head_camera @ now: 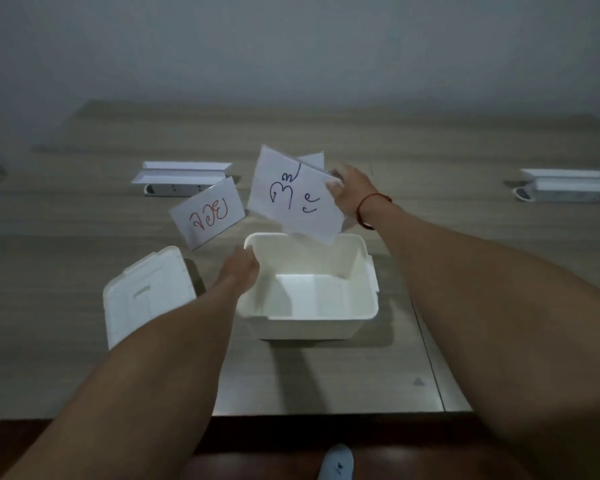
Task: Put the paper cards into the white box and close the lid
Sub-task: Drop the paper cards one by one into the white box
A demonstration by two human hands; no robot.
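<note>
In the head view, the white box [309,289] sits open on the wooden table [326,375], its inside bare. Its lid [146,296] lies flat on the table just left of the box, not touching it as far as shows. The right hand [352,195], a red string at the wrist, pinches a small stack of paper cards [291,199] by their right edge; the front card bears dark handwriting, and its lower corner hangs just above the box's far rim. The left hand [238,268] rests at the box's far-left corner, fingers curled over the rim. Another card with red writing [208,213] stands tilted beyond that left corner; whether the left hand touches it cannot be told. Two white holders [184,178] [565,185] lie well behind the box, to its left and right.
</note>
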